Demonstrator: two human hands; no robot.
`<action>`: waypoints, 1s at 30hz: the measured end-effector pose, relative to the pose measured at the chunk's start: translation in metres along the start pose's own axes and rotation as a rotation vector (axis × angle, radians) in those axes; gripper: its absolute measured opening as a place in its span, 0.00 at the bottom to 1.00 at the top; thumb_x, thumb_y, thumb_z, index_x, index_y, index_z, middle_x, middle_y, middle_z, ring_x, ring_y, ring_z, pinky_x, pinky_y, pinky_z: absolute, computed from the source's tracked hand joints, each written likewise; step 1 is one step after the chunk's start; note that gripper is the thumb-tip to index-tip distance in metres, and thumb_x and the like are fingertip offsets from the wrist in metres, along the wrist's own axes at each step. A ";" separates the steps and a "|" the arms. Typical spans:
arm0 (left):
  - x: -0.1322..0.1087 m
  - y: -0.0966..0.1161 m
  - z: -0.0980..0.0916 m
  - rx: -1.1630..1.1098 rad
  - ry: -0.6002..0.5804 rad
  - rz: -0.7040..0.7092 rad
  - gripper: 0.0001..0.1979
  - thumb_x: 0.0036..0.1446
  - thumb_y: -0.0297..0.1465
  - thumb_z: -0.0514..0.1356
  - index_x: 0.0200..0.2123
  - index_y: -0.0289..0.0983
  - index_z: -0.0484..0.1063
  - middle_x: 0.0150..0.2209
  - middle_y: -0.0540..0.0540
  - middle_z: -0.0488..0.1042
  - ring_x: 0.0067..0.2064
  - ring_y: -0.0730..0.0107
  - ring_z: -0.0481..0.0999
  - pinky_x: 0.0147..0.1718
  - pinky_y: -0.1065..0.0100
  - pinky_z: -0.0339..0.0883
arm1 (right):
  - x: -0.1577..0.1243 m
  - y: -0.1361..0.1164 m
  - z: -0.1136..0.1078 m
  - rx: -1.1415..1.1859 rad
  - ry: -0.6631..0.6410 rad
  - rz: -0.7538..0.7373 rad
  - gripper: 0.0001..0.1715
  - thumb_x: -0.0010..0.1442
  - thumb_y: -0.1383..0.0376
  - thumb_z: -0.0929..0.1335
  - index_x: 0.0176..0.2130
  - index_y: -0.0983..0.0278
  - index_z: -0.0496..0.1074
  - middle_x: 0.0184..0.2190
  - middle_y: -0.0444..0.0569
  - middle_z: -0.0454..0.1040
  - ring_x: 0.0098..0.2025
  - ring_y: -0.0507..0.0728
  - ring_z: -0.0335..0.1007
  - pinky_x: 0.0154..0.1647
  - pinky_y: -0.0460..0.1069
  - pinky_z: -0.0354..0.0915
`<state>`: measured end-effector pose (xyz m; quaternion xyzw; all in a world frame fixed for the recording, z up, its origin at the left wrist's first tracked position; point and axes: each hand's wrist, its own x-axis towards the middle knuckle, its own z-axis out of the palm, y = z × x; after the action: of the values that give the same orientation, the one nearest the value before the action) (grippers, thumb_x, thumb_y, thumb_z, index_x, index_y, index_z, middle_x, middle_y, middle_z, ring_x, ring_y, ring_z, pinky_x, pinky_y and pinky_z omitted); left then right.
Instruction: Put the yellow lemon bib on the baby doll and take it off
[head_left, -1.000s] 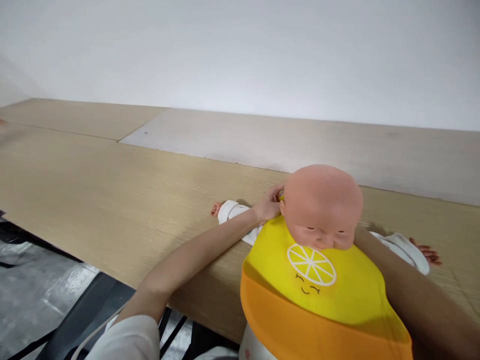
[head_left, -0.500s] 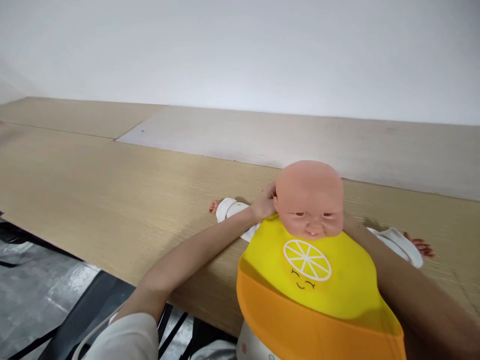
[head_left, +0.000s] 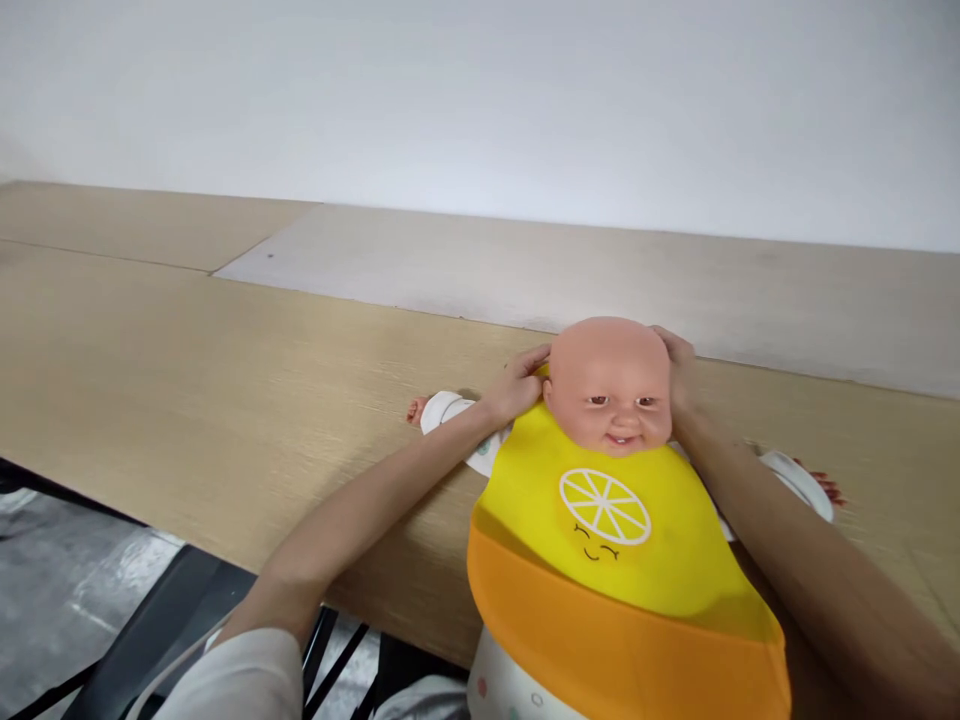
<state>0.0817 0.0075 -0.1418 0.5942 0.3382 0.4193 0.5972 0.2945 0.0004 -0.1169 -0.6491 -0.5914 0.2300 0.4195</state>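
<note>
A bald baby doll lies on its back on the table, face up, with its arms spread. On its chest lies a yellow silicone bib with a lemon-slice print and an orange catch pocket. My left hand is closed beside the doll's ear, a bit of the bib's yellow neck strap showing at the fingers. Against the other side of the head rests my right hand, its fingers curled behind the head. Those fingertips are hidden, and so is whatever they hold.
The wooden table runs far to the left, with a paler strip along the white wall. A dark chair stands below the front edge at the left. The doll's body reaches past the table's near edge.
The doll's head has tipped back, so its face shows more fully. My right hand, hidden behind the head before, now shows at its side. My left hand moved slightly outward, and the view shifted a little.
</note>
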 end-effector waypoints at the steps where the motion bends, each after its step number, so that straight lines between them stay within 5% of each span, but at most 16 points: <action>1: 0.001 -0.001 -0.002 0.027 -0.004 -0.001 0.33 0.35 0.21 0.51 0.47 0.37 0.78 0.49 0.46 0.80 0.54 0.58 0.75 0.55 0.61 0.66 | 0.000 -0.002 -0.002 0.016 0.017 0.026 0.09 0.55 0.62 0.60 0.28 0.63 0.65 0.28 0.48 0.72 0.31 0.52 0.66 0.29 0.45 0.62; 7: 0.004 -0.011 -0.010 0.315 0.045 -0.003 0.28 0.40 0.22 0.51 0.44 0.36 0.79 0.46 0.46 0.81 0.53 0.57 0.75 0.52 0.64 0.68 | 0.002 -0.007 -0.005 -0.187 -0.010 0.107 0.07 0.57 0.64 0.62 0.29 0.63 0.66 0.29 0.50 0.74 0.31 0.54 0.67 0.30 0.45 0.56; 15: 0.004 -0.002 -0.006 0.573 0.085 -0.053 0.17 0.43 0.20 0.49 0.29 0.35 0.76 0.30 0.48 0.79 0.37 0.65 0.75 0.39 0.69 0.66 | -0.001 -0.017 -0.009 -0.473 -0.172 0.263 0.17 0.64 0.70 0.59 0.49 0.68 0.68 0.44 0.58 0.76 0.39 0.56 0.70 0.34 0.45 0.54; 21: 0.005 0.001 -0.005 0.649 0.084 -0.096 0.16 0.47 0.20 0.49 0.30 0.35 0.76 0.29 0.47 0.77 0.36 0.65 0.74 0.38 0.68 0.64 | -0.005 -0.026 -0.010 -0.563 -0.257 0.226 0.18 0.65 0.71 0.60 0.53 0.74 0.66 0.47 0.65 0.73 0.38 0.55 0.65 0.34 0.46 0.50; 30: 0.003 0.007 -0.005 0.900 0.043 -0.083 0.16 0.53 0.21 0.48 0.33 0.37 0.75 0.35 0.43 0.79 0.39 0.61 0.76 0.41 0.64 0.68 | 0.001 -0.007 -0.008 -0.558 -0.292 0.220 0.16 0.64 0.69 0.63 0.51 0.71 0.65 0.45 0.59 0.74 0.41 0.56 0.69 0.34 0.45 0.53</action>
<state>0.0776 0.0123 -0.1349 0.7719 0.5228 0.2187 0.2883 0.2973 -0.0016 -0.1069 -0.7592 -0.6117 0.1938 0.1090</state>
